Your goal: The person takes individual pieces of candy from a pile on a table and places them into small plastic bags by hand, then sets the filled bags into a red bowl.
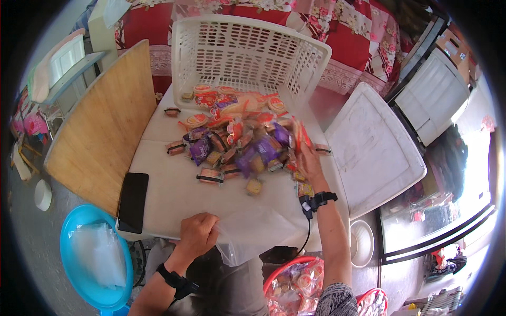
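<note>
My left hand [198, 231] is closed on the edge of a clear plastic bag [247, 231], which lies over the front edge of the white table and hangs down a little. At the right side of a heap of small wrapped snacks [229, 142], my right hand [312, 167] touches the packets with its fingers stretched out. Purple packets [201, 151], clear-wrapped cakes with dark bands [210, 176] and orange-red wrappers [196, 120] make up the heap. Part of it is smeared by motion. Each wrist wears a black strap with a small device.
A white plastic basket [182, 63] lies tipped behind the heap. A wooden board [100, 131] stands left, a white panel [374, 152] right. A black phone [133, 203] rests at the front left corner. Below are a blue basin [68, 231] with clear bags and a red basket [269, 279] of packets.
</note>
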A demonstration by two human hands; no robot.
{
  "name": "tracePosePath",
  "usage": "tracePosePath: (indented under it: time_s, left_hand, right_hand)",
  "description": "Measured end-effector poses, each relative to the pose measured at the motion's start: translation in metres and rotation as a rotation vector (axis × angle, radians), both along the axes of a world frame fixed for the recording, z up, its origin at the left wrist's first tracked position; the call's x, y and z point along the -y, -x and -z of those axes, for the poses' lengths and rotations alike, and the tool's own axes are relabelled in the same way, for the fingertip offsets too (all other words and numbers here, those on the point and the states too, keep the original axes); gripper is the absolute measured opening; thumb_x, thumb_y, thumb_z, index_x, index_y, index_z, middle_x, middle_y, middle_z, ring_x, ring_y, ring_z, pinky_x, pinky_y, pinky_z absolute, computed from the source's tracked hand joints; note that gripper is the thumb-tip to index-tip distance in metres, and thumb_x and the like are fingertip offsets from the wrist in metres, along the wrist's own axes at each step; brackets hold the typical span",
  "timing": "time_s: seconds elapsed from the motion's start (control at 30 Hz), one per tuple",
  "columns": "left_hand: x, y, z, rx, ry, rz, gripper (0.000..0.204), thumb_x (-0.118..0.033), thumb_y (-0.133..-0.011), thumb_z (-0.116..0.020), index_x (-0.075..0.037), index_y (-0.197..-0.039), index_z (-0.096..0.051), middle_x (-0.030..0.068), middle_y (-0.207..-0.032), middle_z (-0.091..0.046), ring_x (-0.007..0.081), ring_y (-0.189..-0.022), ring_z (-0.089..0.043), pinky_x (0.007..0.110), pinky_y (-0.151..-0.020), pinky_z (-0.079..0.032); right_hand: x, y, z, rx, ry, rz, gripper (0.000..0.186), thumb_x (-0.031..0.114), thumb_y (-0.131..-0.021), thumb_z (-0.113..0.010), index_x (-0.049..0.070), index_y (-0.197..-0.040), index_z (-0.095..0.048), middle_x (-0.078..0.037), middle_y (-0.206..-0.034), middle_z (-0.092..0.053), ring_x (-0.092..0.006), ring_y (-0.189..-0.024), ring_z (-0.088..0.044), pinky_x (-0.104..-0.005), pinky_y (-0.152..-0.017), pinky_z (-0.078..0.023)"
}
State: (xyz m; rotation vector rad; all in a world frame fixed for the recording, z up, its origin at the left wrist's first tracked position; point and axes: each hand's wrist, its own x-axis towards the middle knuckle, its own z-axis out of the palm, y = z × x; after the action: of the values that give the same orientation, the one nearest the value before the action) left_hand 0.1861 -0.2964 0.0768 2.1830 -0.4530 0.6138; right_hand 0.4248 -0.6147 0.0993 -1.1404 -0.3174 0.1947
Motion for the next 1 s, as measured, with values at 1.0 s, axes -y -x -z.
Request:
tracePosePath:
  time_s: [1.0]
  left_hand:
    - [-0.019, 0.016, 0.004, -0.056, -0.243, -0.028, 0.025, -0.020, -0.075, -0.062, -0.007, -0.097, -0.060, 0.0115, -0.085, -0.061, 0.0284, -0.074, -0.060, 0.038, -0.064, -0.049]
  right_hand:
    - [-0.127, -0.256, -0.054, 0.350, 1.545, 0.259, 0.057, 0.048, -0.088, -0.044, 0.003, -0.121, -0.053, -0.015, -0.118, -0.058, -0.0220, -0.111, -0.052, -0.0319, -0.094, -0.038]
